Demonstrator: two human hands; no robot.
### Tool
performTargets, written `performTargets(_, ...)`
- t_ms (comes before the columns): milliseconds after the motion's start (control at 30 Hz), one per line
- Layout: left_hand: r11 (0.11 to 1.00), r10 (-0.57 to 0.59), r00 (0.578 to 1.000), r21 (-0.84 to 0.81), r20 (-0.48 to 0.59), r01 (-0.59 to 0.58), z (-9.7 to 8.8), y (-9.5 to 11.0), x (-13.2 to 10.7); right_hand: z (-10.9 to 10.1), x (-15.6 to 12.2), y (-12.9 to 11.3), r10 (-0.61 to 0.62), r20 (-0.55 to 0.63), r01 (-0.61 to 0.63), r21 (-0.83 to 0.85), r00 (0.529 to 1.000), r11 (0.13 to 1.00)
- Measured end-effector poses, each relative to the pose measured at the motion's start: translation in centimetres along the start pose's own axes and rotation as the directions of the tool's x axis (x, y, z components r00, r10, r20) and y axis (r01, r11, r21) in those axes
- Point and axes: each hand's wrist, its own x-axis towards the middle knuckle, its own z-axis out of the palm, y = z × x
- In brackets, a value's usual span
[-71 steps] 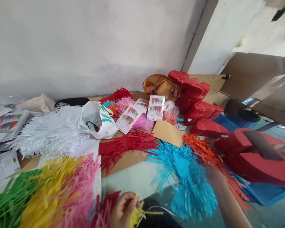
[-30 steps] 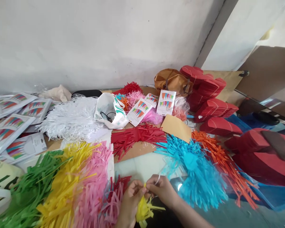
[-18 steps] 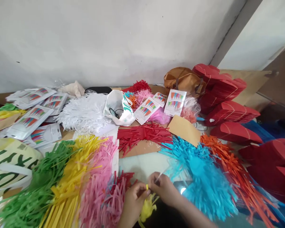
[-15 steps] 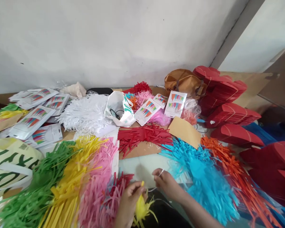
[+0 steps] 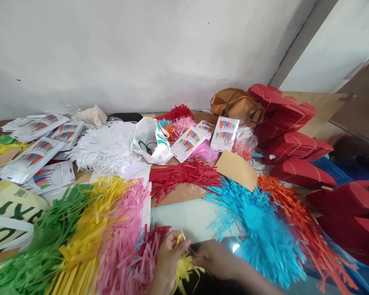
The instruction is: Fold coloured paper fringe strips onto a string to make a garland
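My left hand is closed around the top of a yellow paper tassel at the bottom centre of the table. My right hand is right beside it, fingers pinched on a thin white string that sticks up from the tassel's top. Both hands meet over a dark patch at the near edge. Just left of my left hand lie dark pink paper strips; a heap of blue strips lies to the right of my right hand.
Heaps of green, yellow, pink, red, orange and white strips cover the table. Printed packets lie at left, stacked red cards and a brown bag at right, against the wall.
My right hand came from the blue and orange strips over to the tassel in my left hand, drew the white string out, then came back close. The view swung left.
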Motion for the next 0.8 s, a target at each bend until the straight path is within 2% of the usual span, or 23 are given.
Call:
performTargets(67, 0.999, 0.034, 0.999, 0.033, -0.01, -0.034, 0.0, 0.1, -0.1, 0.0, 0.1, 0.2, 0.058, -0.122, -0.036, 0.176, 0.991, 0.984)
performTargets(100, 0.998, 0.041, 0.999, 0.038, -0.012, -0.04, 0.2, 0.1, -0.2, 0.2, 0.2, 0.1, 0.089, -0.137, -0.04, 0.322, 0.987, 0.946)
performTargets(167, 1.0, 0.028, 1.0, 0.012, -0.006, -0.028, 0.7, 0.3, -0.4, 0.8, 0.8, -0.4, 0.118, -0.062, -0.053, 0.628, 0.991, 0.776)
performTargets(200, 1.0, 0.023, 1.0, -0.013, -0.003, -0.024, 0.9, 0.3, -0.5, 1.2, 1.1, -0.7, 0.118, -0.02, -0.066, 0.727, 0.993, 0.683)
performTargets(233, 0.999, 0.027, 1.0, -0.036, -0.004, -0.027, 1.1, 0.4, -0.5, 1.6, 1.4, -1.0, 0.127, -0.006, -0.075, 0.78, 0.992, 0.621)
performTargets(267, 0.998, 0.032, 0.999, -0.052, -0.008, -0.032, 1.2, 0.6, -0.5, 1.9, 1.6, -1.3, 0.154, -0.029, -0.071, 0.794, 0.988, 0.604)
performTargets(333, 0.996, 0.006, 1.0, -0.092, -0.026, -0.008, 1.1, 0.9, -0.4, 2.1, 1.8, -1.5, 0.234, -0.137, -0.055, 0.747, 0.962, 0.663)
performTargets(400, 0.978, -0.093, 0.995, -0.189, -0.046, 0.083, 0.7, 1.3, -0.3, 1.9, 1.6, -1.6, 0.31, -0.227, -0.071, 0.692, 0.923, 0.718)
performTargets(467, 0.934, -0.216, 0.975, -0.3, -0.046, 0.192, 0.2, 1.6, -0.2, 1.6, 1.2, -1.7, 0.37, -0.276, -0.098, 0.672, 0.887, 0.734)
performTargets(533, 0.906, -0.269, 0.962, -0.35, -0.041, 0.239, -0.2, 1.8, -0.3, 1.4, 1.0, -1.9, 0.392, -0.304, -0.108, 0.656, 0.868, 0.747)
performTargets(700, 0.9, -0.253, 0.966, -0.351, 0.059, 0.257, -0.6, 1.8, -0.5, 1.9, 0.9, -2.7, 0.326, -0.322, -0.062, 0.62, 0.889, 0.782)
performTargets(800, 0.896, -0.26, 0.963, -0.354, 0.074, 0.269, -0.4, 1.9, -0.6, 2.1, 1.0, -3.0, 0.32, -0.317, -0.058, 0.624, 0.893, 0.779)
